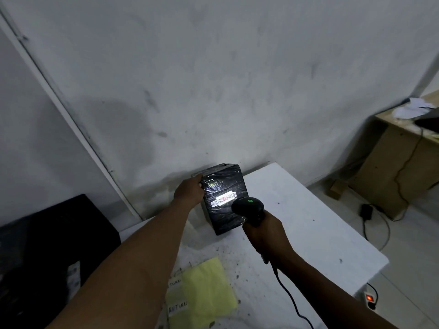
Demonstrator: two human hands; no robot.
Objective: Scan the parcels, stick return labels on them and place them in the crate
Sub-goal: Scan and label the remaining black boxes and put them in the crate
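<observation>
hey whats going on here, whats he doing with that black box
A person is scanning a parcel. The left hand grips the top left edge of the black wrapped parcel, which stands on the white table, tipped up so its barcode label faces the scanner. The right hand holds a corded handheld scanner aimed at that label, which is lit with a red line across it. Return labels lie on a yellow sheet nearer the person. None shows on the parcel's visible faces.
</observation>
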